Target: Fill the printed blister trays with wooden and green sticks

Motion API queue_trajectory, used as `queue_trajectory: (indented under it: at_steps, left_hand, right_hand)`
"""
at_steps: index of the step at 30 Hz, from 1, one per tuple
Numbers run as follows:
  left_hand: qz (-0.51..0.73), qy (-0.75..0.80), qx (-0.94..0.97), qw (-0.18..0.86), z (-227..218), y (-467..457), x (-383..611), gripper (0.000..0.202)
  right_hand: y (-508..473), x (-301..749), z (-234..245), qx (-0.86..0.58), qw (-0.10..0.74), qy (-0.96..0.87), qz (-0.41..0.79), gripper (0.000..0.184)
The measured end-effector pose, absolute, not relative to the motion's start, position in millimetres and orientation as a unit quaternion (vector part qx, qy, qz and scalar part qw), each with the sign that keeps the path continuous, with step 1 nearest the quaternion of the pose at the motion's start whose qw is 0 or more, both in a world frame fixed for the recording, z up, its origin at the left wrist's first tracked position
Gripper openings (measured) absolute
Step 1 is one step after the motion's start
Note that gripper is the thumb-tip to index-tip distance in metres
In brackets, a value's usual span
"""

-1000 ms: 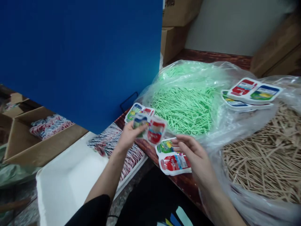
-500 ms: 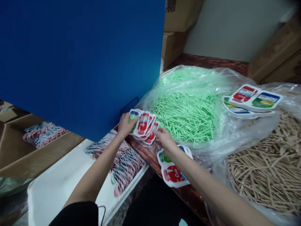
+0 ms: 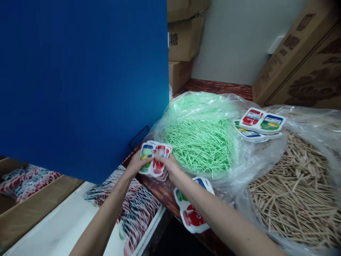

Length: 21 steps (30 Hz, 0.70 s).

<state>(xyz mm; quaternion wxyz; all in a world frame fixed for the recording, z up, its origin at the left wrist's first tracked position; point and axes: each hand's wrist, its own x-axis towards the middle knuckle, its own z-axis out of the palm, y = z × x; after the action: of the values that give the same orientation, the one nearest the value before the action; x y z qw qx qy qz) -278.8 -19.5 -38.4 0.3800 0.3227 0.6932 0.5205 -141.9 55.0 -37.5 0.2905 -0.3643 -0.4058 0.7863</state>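
Stack of white-bordered flat packs (image 3: 156,169) with red and blue-green jar prints, at lower-left edge of clear plastic bag (image 3: 205,112) of thin pale-green sticks (image 3: 198,144). Left hand (image 3: 135,164), right hand (image 3: 171,165) grip opposite sides, thumbs on top. Edges staggered: press sides evenly, thumbs light.

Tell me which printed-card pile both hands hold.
The pile nearest the blue panel, left hand and right hand at its sides. A second pile is partly behind the right forearm, a third pile between green sticks and brown sticks.

"糖" on a cardboard box (image 3: 185,42)
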Motion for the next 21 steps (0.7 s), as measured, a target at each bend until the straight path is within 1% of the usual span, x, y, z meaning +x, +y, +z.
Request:
queue_trajectory:
  at_steps: [2, 5, 7, 9, 11, 12, 15, 18, 20, 21]
  left_hand:
    - [0.546, 0.677, 0.303, 0.390, -44, -28, -271, 0.068]
    - [0.559, 0.698, 0.322, 0.309, -50, -42, -265, 0.078]
    - [0.562, 0.696, 0.353, 0.275, -49, -52, -263, 0.091]
    - [0.564, 0.678, 0.370, 0.294, -43, -60, -262, 0.111]
    - [0.556, 0.666, 0.370, 0.333, -35, -66, -260, 0.126]
    - [0.548, 0.668, 0.368, 0.343, -30, -70, -258, 0.129]
    - [0.524, 0.686, 0.371, 0.343, -14, -79, -252, 0.129]
    - [0.543, 0.682, 0.375, 0.316, 2, -89, -241, 0.124]
    - [0.567, 0.674, 0.376, 0.289, 7, -94, -233, 0.119]
    - [0.574, 0.671, 0.378, 0.280, 6, -96, -230, 0.116]
  right_hand:
    - [52, -135, -33, -0.361, 0.277, -0.376, 0.807, 0.038]
    - [46, -120, -29, -0.323, 0.256, -0.361, 0.836, 0.044]
    - [40, -110, -29, -0.293, 0.259, -0.382, 0.837, 0.054]
    - [33, -101, -31, -0.271, 0.266, -0.412, 0.828, 0.060]
    - [25, -94, -33, -0.252, 0.270, -0.453, 0.812, 0.058]
    - [22, -91, -32, -0.245, 0.272, -0.475, 0.800, 0.056]
    - [15, -80, -19, -0.240, 0.276, -0.546, 0.753, 0.047]
    - [14, -66, 7, -0.220, 0.296, -0.621, 0.692, 0.039]
    - [18, -57, 21, -0.187, 0.308, -0.661, 0.658, 0.041]
    - [20, -54, 24, -0.176, 0.305, -0.675, 0.648, 0.048]
